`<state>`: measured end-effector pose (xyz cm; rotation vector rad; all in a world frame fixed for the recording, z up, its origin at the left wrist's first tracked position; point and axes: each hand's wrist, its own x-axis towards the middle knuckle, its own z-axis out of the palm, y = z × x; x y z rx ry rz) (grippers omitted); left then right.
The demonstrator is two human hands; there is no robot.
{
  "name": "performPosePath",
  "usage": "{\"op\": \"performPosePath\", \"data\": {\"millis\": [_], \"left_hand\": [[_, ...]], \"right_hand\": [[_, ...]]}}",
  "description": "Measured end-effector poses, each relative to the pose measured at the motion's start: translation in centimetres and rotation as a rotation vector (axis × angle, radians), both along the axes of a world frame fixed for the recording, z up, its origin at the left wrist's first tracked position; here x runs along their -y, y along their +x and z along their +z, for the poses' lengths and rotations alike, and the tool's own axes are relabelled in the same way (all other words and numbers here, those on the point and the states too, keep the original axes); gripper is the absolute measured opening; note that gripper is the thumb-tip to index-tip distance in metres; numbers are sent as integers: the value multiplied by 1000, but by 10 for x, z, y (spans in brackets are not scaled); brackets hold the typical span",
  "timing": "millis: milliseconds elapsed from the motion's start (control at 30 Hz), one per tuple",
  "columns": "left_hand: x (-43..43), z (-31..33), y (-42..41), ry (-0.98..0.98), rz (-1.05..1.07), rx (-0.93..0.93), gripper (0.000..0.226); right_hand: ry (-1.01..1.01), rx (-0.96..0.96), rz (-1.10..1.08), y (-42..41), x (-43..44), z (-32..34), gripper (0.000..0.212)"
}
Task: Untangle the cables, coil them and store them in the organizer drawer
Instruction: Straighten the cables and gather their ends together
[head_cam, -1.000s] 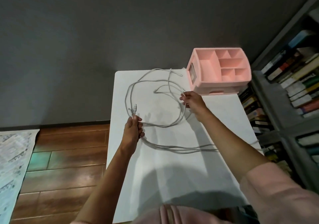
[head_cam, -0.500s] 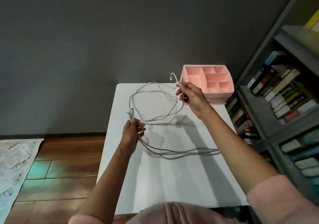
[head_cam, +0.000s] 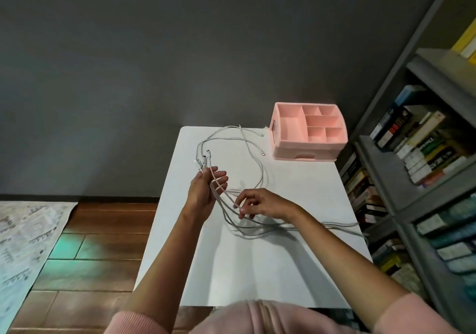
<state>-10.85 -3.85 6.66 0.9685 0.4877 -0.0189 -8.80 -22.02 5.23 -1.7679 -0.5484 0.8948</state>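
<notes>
Item 1: cables [head_cam: 262, 171], pale grey, several, still tangled. They lie in a loose loop toward the far edge of the worktop [head_cam: 257, 269], and a sheaf of strands runs across the middle and trails over the right edge. Two loose plug ends lie near the far right corner.

Item 2: my left hand [head_cam: 204, 192], raised near the left edge. It grasps a bunch of plug ends at the thumb side, so that they stand up above it. The other fingers are spread almost straight, with strands lying across them.

Item 3: my right hand [head_cam: 260, 205], just beside the left, fingers curled. It pinches one strand that runs up to my left hand.

Item 4: organizer [head_cam: 309, 133], pink, on the far right corner. Its top compartments are open and its drawer [head_cam: 306, 155] is closed.

Surroundings: bookshelf [head_cam: 425, 153] beyond the right edge; wooden floor [head_cam: 90, 243] and a patterned mat [head_cam: 25, 230] to the left; grey wall [head_cam: 154, 50] behind.
</notes>
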Motion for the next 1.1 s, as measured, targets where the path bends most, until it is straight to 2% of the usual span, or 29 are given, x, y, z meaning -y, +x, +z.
{"op": "performPosePath", "data": {"millis": [233,333,433,500,567,667,767,867,933,1000,1033,1100], "left_hand": [[-4,5,-5,-12,31,57,30],[-10,5,-7,3,43,54,33],[-19,4,-13,42,38,21,33],[-24,2,-18,33,36,4,34],[-29,2,-22,-8,61,1,33],[-39,4,-24,-57,108,19,33],[-41,5,-25,-47,108,14,34],[-39,2,-27,-7,69,-18,34],[-39,-1,-28,5,59,-34,34],[-39,-4,-29,23,59,-44,34],[-39,-5,-28,31,57,-50,34],[-36,-5,-27,44,41,-66,34]], "right_hand": [[-113,-12,49,-2,0,-5,9],[-271,82,108,2,4,-14,9],[-390,289,-109,5,11,-32,19],[-465,389,-196,7,15,-39,16],[-611,432,-199,12,19,-45,7],[-725,396,-205,19,25,-54,9],[-612,306,-234,23,25,-67,12],[-522,350,-349,28,17,-72,18],[-371,348,-546,36,9,-60,19],[-192,333,-699,46,-2,-39,9],[-76,294,-725,50,-7,-26,3],[153,184,-722,54,-16,2,11]]}}
